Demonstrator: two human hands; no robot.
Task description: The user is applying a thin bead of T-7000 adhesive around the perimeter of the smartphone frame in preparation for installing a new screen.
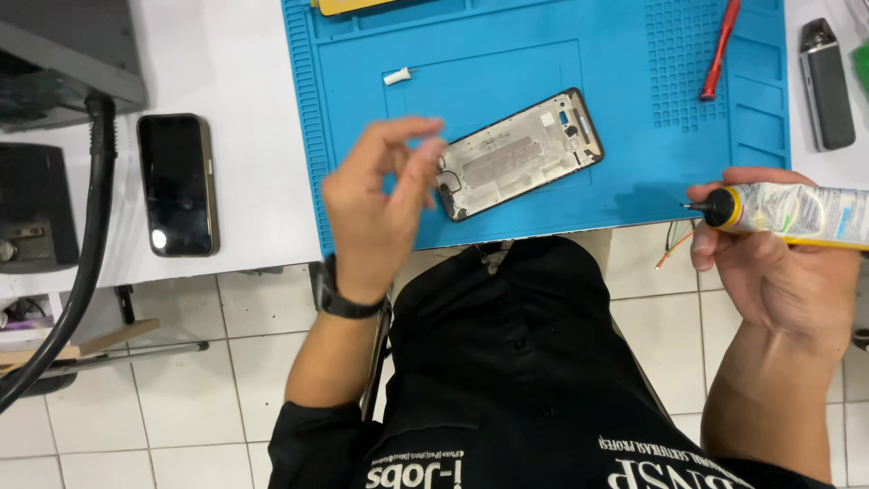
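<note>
Here I see my left hand [376, 204] raised, fingertips pinched together empty, over the worktop's near edge by the phone frame [520, 152]; my right hand [769, 267] grips a glue tube [797, 213], nozzle pointing left.

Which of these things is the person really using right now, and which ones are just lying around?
In use:
- glue tube, held in the right hand
- phone frame on the blue mat
- left hand, raised beside the frame, fingertips pinched

Lying about:
- black phone on the white table
- red screwdriver
- small white cap
- grey gadget
- black hose
</note>
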